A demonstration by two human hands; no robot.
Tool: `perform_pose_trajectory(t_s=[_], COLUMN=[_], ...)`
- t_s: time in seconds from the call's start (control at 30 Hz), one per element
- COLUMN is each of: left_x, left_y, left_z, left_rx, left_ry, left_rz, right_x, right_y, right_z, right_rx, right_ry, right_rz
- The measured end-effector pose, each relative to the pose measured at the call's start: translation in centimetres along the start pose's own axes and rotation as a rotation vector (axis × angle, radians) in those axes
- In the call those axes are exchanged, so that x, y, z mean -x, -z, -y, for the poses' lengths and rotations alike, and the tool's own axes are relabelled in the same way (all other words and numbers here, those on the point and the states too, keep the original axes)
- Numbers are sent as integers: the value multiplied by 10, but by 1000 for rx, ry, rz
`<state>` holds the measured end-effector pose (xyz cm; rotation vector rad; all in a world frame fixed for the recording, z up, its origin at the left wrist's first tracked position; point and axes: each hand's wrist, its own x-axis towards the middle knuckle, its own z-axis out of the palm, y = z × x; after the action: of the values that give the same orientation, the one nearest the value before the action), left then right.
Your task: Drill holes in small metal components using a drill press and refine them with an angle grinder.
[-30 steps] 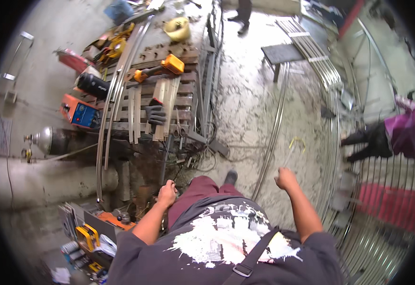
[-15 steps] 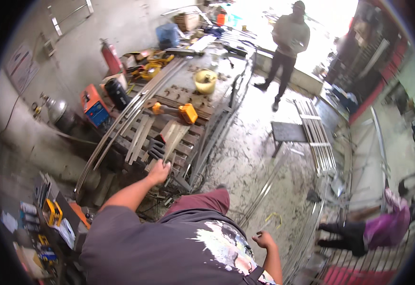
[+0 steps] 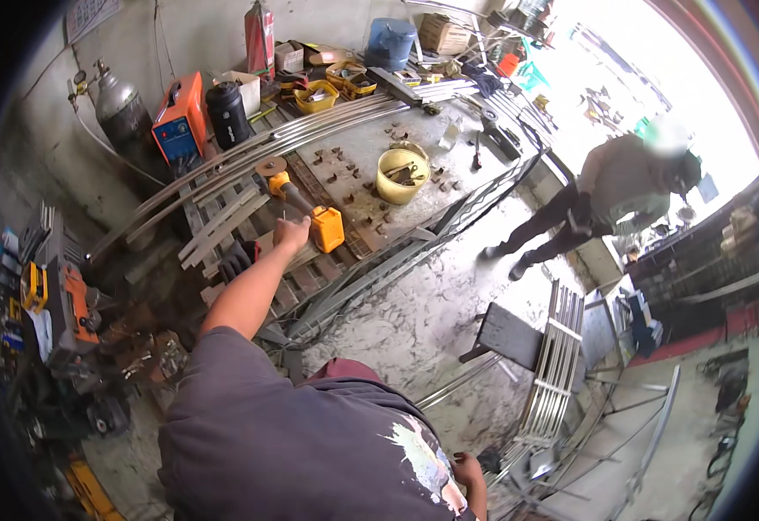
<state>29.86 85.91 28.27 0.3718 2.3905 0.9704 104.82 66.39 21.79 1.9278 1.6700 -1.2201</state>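
Note:
My left hand (image 3: 292, 233) reaches over the workbench, its fingers curled beside the yellow-and-black angle grinder (image 3: 297, 198). A thin sliver shows above the fingers; what they hold, if anything, I cannot make out. The grinder lies with its disc toward the far left and its yellow battery (image 3: 327, 229) just right of my hand. Below my wrist, partly hidden by my forearm, is a dark work glove (image 3: 237, 262). My right hand (image 3: 466, 471) hangs low at my side, fingers loosely bent and apart, with nothing visible in it.
A yellow bucket (image 3: 402, 177) of tools and small metal pieces stand on the bench top (image 3: 345, 195). Long metal tubes (image 3: 249, 156) run along its back. A co-worker (image 3: 627, 187) bends at the far right, near a dark low stool (image 3: 509, 334) and a metal rack (image 3: 557, 365).
My left hand has moved forward from near the glove to beside the grinder. My view has swung left. The far co-worker now bends over; the person in purple is out of view.

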Motion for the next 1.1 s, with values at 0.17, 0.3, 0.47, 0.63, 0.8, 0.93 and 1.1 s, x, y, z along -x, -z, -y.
perform_pose_trajectory(t_s=[0.17,0.3,0.47,0.63,0.8,0.93,1.1], left_x=[-64,-89,-94,-17,103,168,175], left_y=[-33,-51,-35,-22,-14,-29,-39], left_z=[-35,-39,-43,-71,-151,-237,-284], left_rx=[48,88,58,459,738,818,369], left_ry=[70,189,236,-67,-336,-579,-821], left_rz=[-171,-213,-328,-165,-14,163,57], right_x=[-50,-80,-154,-200,-212,-178,-143], right_y=[111,198,312,365,347,329,327], right_z=[-1,38,143,326,496,618,701], right_rx=[-11,56,77,48,-200,-560,-841], right_ry=[37,211,363,840,1101,1142,1015], right_rz=[-180,-79,87,116,596,1098,1228])
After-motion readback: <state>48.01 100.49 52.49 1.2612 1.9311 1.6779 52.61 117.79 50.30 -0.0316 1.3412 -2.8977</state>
